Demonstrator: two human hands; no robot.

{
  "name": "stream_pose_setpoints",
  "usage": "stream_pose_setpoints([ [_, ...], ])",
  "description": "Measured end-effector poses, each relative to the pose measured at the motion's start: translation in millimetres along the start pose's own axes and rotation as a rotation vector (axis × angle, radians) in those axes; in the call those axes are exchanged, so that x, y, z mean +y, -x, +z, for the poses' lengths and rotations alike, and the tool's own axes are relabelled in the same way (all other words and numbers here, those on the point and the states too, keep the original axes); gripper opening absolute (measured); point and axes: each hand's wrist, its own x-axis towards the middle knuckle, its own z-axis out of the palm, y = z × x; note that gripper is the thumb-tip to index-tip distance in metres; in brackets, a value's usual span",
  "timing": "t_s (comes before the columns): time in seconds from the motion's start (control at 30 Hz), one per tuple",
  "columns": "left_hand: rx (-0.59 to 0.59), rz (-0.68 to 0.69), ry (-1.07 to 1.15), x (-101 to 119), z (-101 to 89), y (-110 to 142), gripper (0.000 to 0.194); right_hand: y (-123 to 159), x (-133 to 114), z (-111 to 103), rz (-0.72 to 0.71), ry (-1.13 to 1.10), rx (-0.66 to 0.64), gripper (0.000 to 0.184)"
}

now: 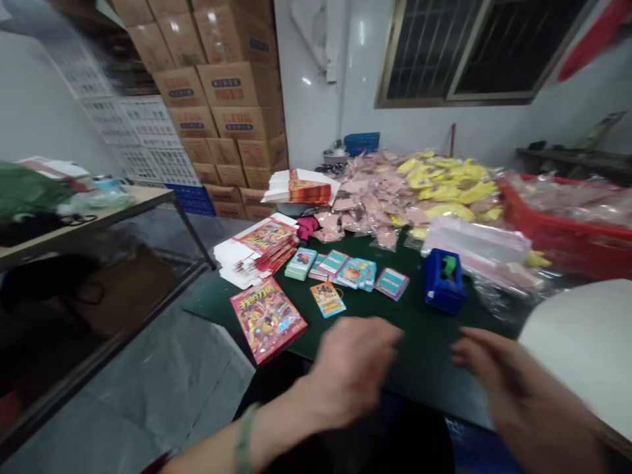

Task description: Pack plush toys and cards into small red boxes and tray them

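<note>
Blurred by motion, my left hand (pixel 356 362) hangs over the near edge of the green table with its fingers curled in. Its underside is hidden, so whatever it may hold cannot be made out. My right hand (pixel 518 392) is to the right, fingers loosely stretched toward the left hand, with nothing visible in them. Just beyond the left hand lies a single orange and blue card (pixel 328 299). Left of it is a red printed box (pixel 268 318). Stacks of cards (pixel 354 271) form a row behind, and a blue tape dispenser (pixel 444 282) stands at their right.
Flat printed cartons (pixel 261 240) are piled at the table's left. Bagged pink pieces (pixel 370 191) and yellow pieces (pixel 449 181) are heaped at the back. A red crate (pixel 587 240) and a white round-edged surface (pixel 587 349) flank the right. Brown cardboard boxes (pixel 241 122) are stacked behind.
</note>
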Motion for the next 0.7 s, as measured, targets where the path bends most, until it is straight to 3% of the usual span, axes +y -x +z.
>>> stream_pose_setpoints([
  [0.03,0.199,-0.250,-0.021,-18.3,-25.6,26.8,0.028,-8.2,-17.2,25.3,0.006,-0.122,-0.112,0.022],
  [0.1,0.478,-0.740,0.037,-52.2,-65.5,71.9,0.028,-24.4,-53.9,77.2,-0.054,-0.198,-0.230,0.027],
  [0.17,0.689,-1.084,0.186,-75.2,-86.9,100.4,0.036,-35.9,-90.7,126.7,-0.125,-0.109,-0.307,0.032],
  [0.2,0.693,-1.245,0.331,-81.1,-90.8,108.3,0.041,-38.4,-107.9,148.4,-0.147,-0.045,-0.354,0.034],
  [0.27,0.584,-1.449,0.653,-82.5,-88.9,114.2,0.048,-36.2,-136.7,180.4,-0.206,0.003,-0.464,0.036],
  [0.33,0.493,-1.460,0.853,-73.5,-81.2,112.2,0.048,-28.4,-152.0,192.6,-0.221,-0.101,-0.552,0.034],
  [0.43,0.507,-1.256,0.801,-51.9,-74.1,104.8,0.042,-22.4,-142.9,169.9,-0.077,-0.496,-0.659,0.028],
  [0.53,0.244,-1.055,0.709,-40.3,-71.3,86.4,0.042,-32.3,-108.3,109.1,0.041,-0.879,-0.733,0.056],
  [0.6,0.070,-0.896,0.682,-39.0,-59.8,58.0,0.040,-42.4,-81.4,58.6,0.051,-0.942,-0.718,0.062],
  [0.7,-0.117,-0.588,0.676,-24.3,-19.0,-4.0,0.042,-51.5,-38.0,-16.8,0.148,-0.803,-0.492,0.059],
])
